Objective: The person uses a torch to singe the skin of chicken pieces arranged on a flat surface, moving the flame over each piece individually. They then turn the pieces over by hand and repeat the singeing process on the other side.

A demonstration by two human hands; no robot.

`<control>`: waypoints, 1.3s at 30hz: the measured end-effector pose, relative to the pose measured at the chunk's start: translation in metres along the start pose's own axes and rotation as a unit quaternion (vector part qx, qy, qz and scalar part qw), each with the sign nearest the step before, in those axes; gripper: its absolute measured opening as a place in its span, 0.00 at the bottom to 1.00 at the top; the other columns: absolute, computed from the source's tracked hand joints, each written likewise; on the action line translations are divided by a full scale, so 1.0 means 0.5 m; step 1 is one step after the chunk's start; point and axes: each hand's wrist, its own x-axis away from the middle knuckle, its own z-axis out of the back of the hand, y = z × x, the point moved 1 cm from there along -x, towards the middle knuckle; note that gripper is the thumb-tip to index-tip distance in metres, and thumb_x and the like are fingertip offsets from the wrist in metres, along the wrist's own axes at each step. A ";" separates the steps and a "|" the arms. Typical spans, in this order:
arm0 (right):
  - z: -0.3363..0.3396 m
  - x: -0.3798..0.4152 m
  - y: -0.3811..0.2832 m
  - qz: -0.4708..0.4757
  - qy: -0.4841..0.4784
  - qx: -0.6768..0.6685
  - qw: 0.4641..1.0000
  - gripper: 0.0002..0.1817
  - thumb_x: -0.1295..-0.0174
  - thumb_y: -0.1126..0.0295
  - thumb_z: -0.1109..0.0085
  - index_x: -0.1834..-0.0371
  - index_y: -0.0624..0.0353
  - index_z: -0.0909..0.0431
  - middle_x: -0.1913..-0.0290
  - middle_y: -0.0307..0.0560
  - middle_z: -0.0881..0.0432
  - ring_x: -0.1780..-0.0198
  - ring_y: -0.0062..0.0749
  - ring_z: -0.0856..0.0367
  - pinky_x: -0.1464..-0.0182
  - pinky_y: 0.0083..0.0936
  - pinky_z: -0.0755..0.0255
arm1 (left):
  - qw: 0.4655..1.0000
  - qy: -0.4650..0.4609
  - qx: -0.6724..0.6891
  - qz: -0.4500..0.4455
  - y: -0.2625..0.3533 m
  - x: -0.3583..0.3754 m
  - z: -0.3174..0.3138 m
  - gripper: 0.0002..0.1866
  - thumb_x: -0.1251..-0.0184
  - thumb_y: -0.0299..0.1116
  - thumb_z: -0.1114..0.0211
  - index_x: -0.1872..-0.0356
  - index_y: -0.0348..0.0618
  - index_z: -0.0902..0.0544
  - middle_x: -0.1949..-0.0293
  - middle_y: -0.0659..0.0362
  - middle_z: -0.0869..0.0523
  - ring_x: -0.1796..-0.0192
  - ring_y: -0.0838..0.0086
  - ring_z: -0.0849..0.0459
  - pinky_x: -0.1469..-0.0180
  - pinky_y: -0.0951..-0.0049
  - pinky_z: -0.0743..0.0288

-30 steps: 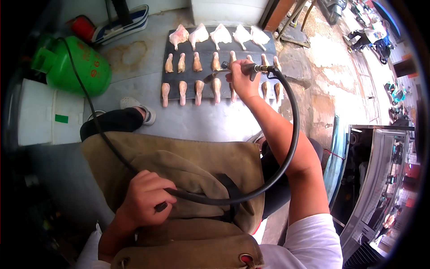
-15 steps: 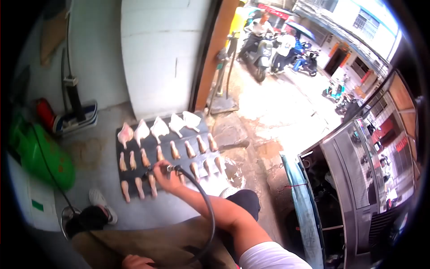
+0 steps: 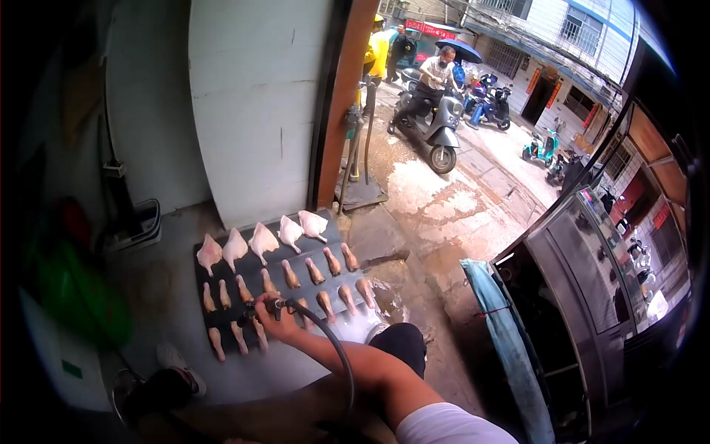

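My right hand (image 3: 275,320) is closed round the handle of a gas torch (image 3: 250,312), its dark nozzle aimed down and left over the drumsticks. From the torch a black hose (image 3: 342,355) curves down beside my forearm. Beneath lies a dark board (image 3: 222,235) carrying rows of poultry. Pale leg quarters (image 3: 263,243) make up the back row, and browned drumsticks (image 3: 316,271) fill the two rows nearer me. My hand covers part of the front row. Of my left hand (image 3: 235,441) only a sliver shows at the bottom edge, its fingers hidden.
A green gas cylinder (image 3: 81,296) stands at the left in shadow. Beyond the doorway a person rides a grey scooter (image 3: 441,137). A metal-and-glass cart (image 3: 569,259) with a blue cloth (image 3: 503,333) stands at the right. My shoe (image 3: 176,362) is beside the board.
The view has tilted up and the glare has eased. The board sits lower in view. My right hand still holds the torch; my left hand has nearly left the frame. The scooter has come closer.
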 end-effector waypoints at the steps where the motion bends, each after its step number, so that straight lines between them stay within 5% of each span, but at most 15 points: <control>1: 0.000 -0.005 0.006 0.018 0.003 0.013 1.000 0.08 0.31 0.68 0.42 0.56 0.61 0.24 0.69 0.41 0.19 0.67 0.22 0.20 0.64 0.23 0.26 | 1.000 -0.006 0.002 0.001 -0.003 -0.004 0.001 0.04 0.51 0.20 0.38 0.77 0.41 0.19 0.66 0.46 0.15 0.67 0.50 0.20 0.62 0.56 0.27; 4: -0.004 -0.012 -0.012 -0.066 -0.007 -0.184 0.981 0.08 0.32 0.70 0.42 0.55 0.61 0.26 0.69 0.41 0.19 0.69 0.23 0.19 0.66 0.22 0.25 | 0.999 -0.032 0.002 0.027 -0.015 0.000 0.005 0.04 0.49 0.21 0.38 0.77 0.42 0.18 0.64 0.46 0.14 0.66 0.50 0.18 0.61 0.57 0.26; 6: -0.003 -0.018 -0.011 -0.078 -0.007 -0.165 0.983 0.08 0.31 0.69 0.43 0.56 0.62 0.26 0.68 0.44 0.18 0.71 0.26 0.17 0.69 0.23 0.21 | 0.998 0.028 -0.038 -0.033 -0.081 0.051 -0.029 0.07 0.61 0.25 0.30 0.80 0.53 0.17 0.66 0.60 0.13 0.72 0.66 0.21 0.70 0.65 0.33; 10: 0.024 -0.042 -0.091 -0.151 -0.013 -0.278 0.949 0.07 0.33 0.71 0.43 0.63 0.63 0.26 0.69 0.45 0.18 0.72 0.27 0.15 0.69 0.23 0.20 | 0.999 -0.032 -0.028 0.020 -0.045 0.023 -0.001 0.09 0.61 0.22 0.30 0.78 0.48 0.19 0.63 0.60 0.14 0.70 0.65 0.20 0.67 0.65 0.32; 39: 0.051 -0.022 -0.097 -0.169 -0.037 -0.118 0.978 0.12 0.35 0.69 0.46 0.60 0.71 0.23 0.72 0.51 0.16 0.73 0.31 0.14 0.68 0.24 0.20 | 0.999 -0.026 -0.013 0.040 -0.057 0.023 -0.011 0.08 0.62 0.20 0.33 0.79 0.47 0.20 0.66 0.60 0.14 0.71 0.66 0.21 0.68 0.68 0.34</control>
